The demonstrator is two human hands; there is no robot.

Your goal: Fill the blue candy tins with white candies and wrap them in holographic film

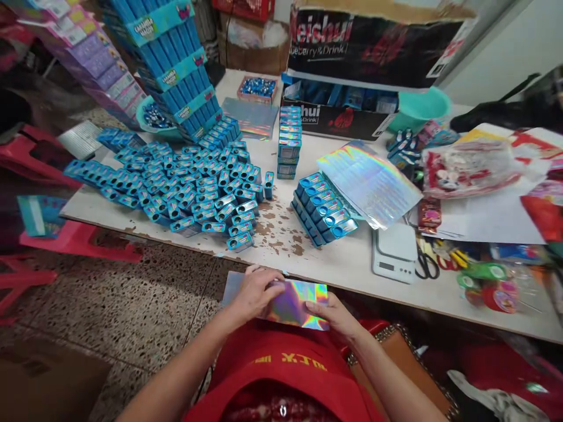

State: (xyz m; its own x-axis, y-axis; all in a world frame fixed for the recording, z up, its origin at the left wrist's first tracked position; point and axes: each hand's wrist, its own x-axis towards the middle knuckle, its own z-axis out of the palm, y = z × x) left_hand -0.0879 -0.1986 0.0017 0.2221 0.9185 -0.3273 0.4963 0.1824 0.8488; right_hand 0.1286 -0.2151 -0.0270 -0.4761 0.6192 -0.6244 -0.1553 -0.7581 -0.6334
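A shiny holographic sheet (292, 305), reflecting rainbow colours, is held just in front of the table's near edge, above my red apron. My left hand (257, 291) is closed on its left part, with the fingers bent over the top. My right hand (336, 316) grips the right end, its thumb lying on the face and the other fingers hidden behind. Beyond the sheet, many small blue boxes with round holes (204, 196) cover the left of the table. A block of joined blue boxes (325, 208) stands to the right, partly under more holographic sheets (369, 181).
Tall stacks of blue display boxes (176, 76) rise at the back left. A black carton (343, 111) stands at the back beside a turquoise bowl (422, 108). On the right lie a white scale (394, 252), scissors (426, 265) and plastic-wrapped items (470, 167). A red stool (39, 170) stands left.
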